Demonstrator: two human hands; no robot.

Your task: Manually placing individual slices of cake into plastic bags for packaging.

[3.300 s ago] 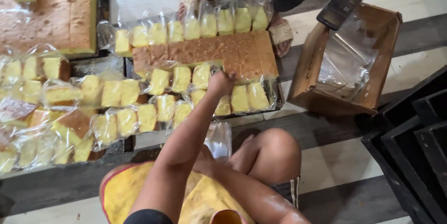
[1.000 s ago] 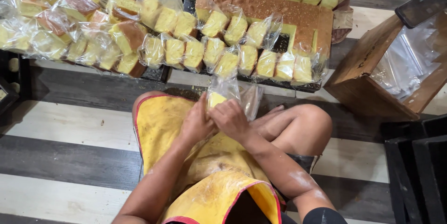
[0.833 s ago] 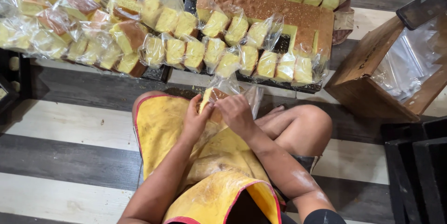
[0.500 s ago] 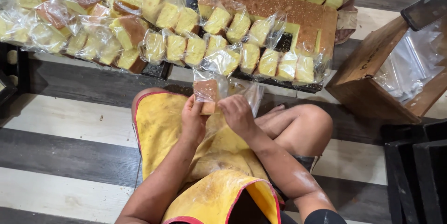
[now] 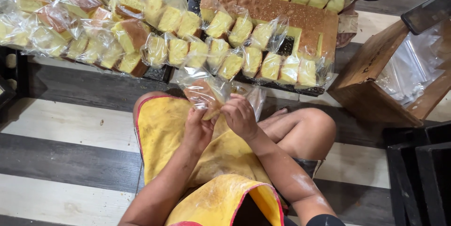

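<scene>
Now both hands' fingers point(image 5: 206, 115) pinch the bagged cake slice point(image 5: 203, 95) between them.

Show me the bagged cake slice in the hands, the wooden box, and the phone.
bagged cake slice point(image 5: 203, 95), head view, on its brown crust inside the bag.
wooden box point(image 5: 371, 85), head view, on its outer side wall.
phone point(image 5: 428, 12), head view, on its dark screen.

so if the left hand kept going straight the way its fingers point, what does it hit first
Likely the bagged cake slice that the left hand already grips with the right hand. Beyond it lies the row of wrapped cake pieces, though depth is hard to judge.
</scene>
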